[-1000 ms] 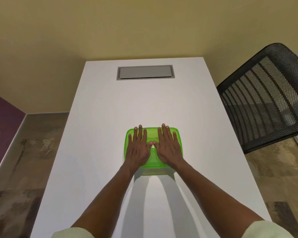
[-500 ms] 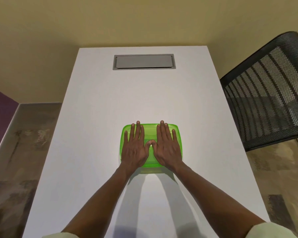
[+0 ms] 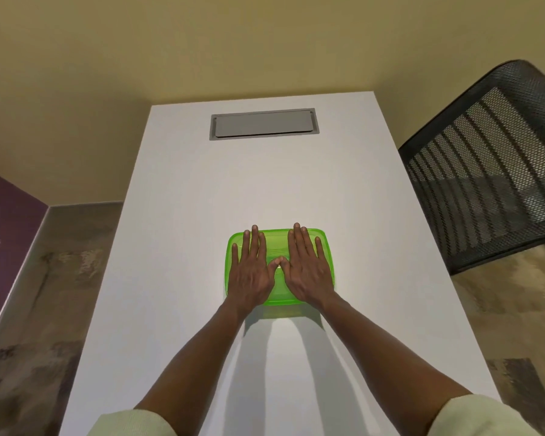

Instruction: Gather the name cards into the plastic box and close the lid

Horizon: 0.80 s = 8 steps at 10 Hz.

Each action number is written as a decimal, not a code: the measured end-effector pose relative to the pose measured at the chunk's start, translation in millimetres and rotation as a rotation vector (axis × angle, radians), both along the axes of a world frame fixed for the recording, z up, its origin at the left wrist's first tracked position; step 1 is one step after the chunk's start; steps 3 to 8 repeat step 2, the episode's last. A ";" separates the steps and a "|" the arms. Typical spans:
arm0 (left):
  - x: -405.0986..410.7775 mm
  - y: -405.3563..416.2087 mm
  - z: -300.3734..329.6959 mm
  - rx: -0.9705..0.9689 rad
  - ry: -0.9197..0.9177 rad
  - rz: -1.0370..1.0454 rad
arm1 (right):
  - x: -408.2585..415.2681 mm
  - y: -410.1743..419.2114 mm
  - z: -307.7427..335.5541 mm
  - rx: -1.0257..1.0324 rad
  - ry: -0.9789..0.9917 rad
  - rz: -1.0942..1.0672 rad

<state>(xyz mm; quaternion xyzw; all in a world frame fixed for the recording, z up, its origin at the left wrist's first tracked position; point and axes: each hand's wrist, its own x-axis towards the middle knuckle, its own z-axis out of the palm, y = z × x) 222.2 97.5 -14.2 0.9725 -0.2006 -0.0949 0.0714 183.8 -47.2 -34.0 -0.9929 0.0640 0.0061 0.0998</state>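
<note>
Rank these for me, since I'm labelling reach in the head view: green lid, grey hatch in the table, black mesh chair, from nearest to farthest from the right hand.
From the right hand:
1. Green lid, directly under the flat palm.
2. Grey hatch, ahead at the table's far end.
3. Black mesh chair, off the table to the right.

Two bare forearms reach up from the lower corners of the frame toward its centre, pale sleeves pushed back. The left hand (image 3: 250, 272) and right hand (image 3: 309, 269) lie flat side by side, palms down, fingers straight and slightly spread, thumb tips touching.
</note>
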 end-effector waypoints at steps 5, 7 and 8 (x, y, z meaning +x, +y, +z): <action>3.2 3.0 9.1 -0.060 -0.028 -0.014 | -0.1 0.0 11.9 0.054 -0.074 0.012; 3.2 3.0 9.1 -0.060 -0.028 -0.014 | -0.1 0.0 11.9 0.054 -0.074 0.012; 3.2 3.0 9.1 -0.060 -0.028 -0.014 | -0.1 0.0 11.9 0.054 -0.074 0.012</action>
